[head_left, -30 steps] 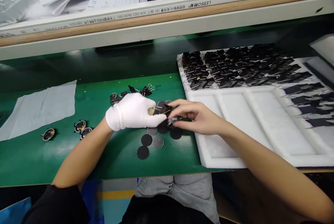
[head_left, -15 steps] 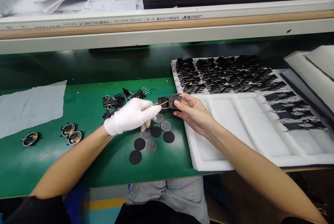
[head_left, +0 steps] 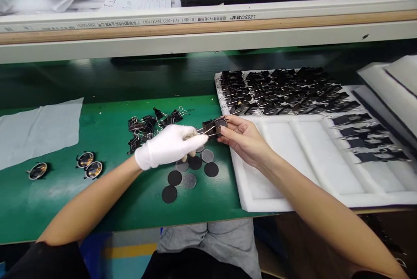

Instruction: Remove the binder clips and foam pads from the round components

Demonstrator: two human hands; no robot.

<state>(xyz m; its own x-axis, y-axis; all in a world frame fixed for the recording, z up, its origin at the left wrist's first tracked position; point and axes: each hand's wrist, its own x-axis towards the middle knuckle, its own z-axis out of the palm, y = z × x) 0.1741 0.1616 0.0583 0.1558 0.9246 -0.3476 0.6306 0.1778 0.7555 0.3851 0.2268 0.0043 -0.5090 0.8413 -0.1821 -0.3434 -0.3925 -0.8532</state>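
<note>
Three round pieces [head_left: 94,169] lie unclipped; at right, rows of clips [head_left: 283,92], seemingly done, sit above a white tray [head_left: 276,205].
The gloved left hand [head_left: 171,143] pinches a black clip [head_left: 210,129] by its wire handles; the right hand [head_left: 243,135] holds a dark round piece [head_left: 222,123] at its mouth. Whether it bites is hidden.

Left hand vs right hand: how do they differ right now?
The left hand wears a white glove; the right hand is bare. The left hand holds a black binder clip; the right hand holds a dark round piece beside it. Shared: both have fingers closed, meeting above the green table.
</note>
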